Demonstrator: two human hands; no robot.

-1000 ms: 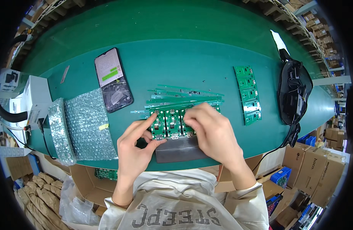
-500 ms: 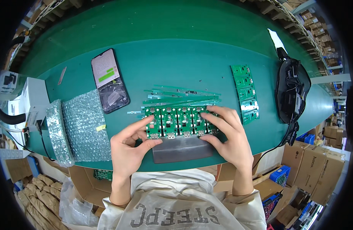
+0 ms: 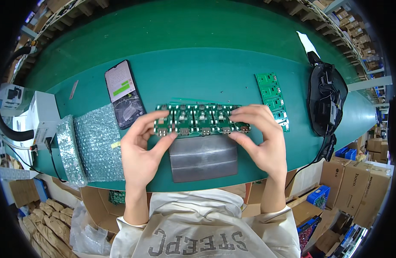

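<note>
A green circuit board panel (image 3: pixel 202 119), made of several joined boards with metal connectors along its edges, is held up between my two hands. My left hand (image 3: pixel 142 148) pinches its left end, fingers at the far edge and thumb at the near edge. At the right end, my right hand (image 3: pixel 262 137) grips it the same way. Below the panel on the table lies a dark grey grooved plate (image 3: pixel 203 159). Thin green strips (image 3: pixel 189 100) show just beyond the panel's far edge, mostly hidden by it.
Another circuit board panel (image 3: pixel 271 94) lies to the right, near a black bag (image 3: pixel 329 99). On the left are a phone (image 3: pixel 124 94), bubble wrap (image 3: pixel 97 146) and a white box (image 3: pixel 45 114). Below the table edge stand cardboard boxes (image 3: pixel 355 187).
Both hands have lifted the panel off the grey plate and tilted it, moving it slightly away from me. More of the plate now shows, and the strips are largely covered.
</note>
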